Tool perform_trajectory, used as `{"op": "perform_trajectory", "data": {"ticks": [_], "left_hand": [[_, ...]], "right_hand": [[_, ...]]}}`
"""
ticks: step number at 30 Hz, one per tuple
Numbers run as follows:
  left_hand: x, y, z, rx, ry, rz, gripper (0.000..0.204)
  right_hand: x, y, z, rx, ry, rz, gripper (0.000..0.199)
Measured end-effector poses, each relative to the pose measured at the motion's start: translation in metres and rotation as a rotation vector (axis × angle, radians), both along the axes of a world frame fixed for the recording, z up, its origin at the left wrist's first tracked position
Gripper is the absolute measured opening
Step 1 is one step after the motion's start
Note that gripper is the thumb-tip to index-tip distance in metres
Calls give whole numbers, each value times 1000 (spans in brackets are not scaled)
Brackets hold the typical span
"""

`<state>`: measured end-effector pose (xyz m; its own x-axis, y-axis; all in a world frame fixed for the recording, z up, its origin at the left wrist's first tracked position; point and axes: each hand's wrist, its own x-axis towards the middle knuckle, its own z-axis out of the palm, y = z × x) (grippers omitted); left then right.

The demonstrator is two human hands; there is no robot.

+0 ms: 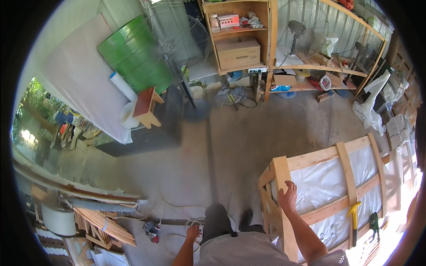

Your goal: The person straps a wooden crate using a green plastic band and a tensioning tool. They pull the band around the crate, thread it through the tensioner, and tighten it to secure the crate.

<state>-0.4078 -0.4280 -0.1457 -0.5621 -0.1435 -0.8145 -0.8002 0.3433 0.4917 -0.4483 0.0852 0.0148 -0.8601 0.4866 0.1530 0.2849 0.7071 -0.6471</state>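
A wooden crate [317, 164] with white plastic sheeting under its slats stands at the right. My right hand [288, 196] is at the thick near-left beam of this crate, fingers apart and holding nothing. Beside my left leg hangs my left hand [194, 232], its fingers curled; what they hold, if anything, is hidden. A pale cord or hose [195, 220] lies looped on the floor right behind that hand. On the crate's slats rests a hammer [353, 221] with a yellow head and a dark grip. Near it is a dark green clamp-like tool [374, 224].
Lumber strips [104, 224] and a white spool-like drum [58, 220] stand at left. A small power tool [151, 231] lies on the floor. Farther off are a green barrel [135, 55], a wooden stool [147, 107], a pedestal fan [171, 55] and a shelf [239, 32] with boxes.
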Motion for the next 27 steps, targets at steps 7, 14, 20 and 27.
{"op": "perform_trajectory", "data": {"ticks": [7, 14, 20, 27], "left_hand": [[-121, -17, -46, -122, -195, -361, 29], [-355, -24, -58, 127, -152, -423, 22], [-561, 48, -23, -50, 41, -549, 28], [-640, 211, 0, 190, 9, -603, 29]], "right_hand": [[-74, 2, -38, 59, -146, -239, 41], [-101, -36, -48, 177, -236, -465, 49], [-129, -46, -46, 168, -291, -668, 51], [-149, -48, -40, 117, -296, -785, 52]]}}
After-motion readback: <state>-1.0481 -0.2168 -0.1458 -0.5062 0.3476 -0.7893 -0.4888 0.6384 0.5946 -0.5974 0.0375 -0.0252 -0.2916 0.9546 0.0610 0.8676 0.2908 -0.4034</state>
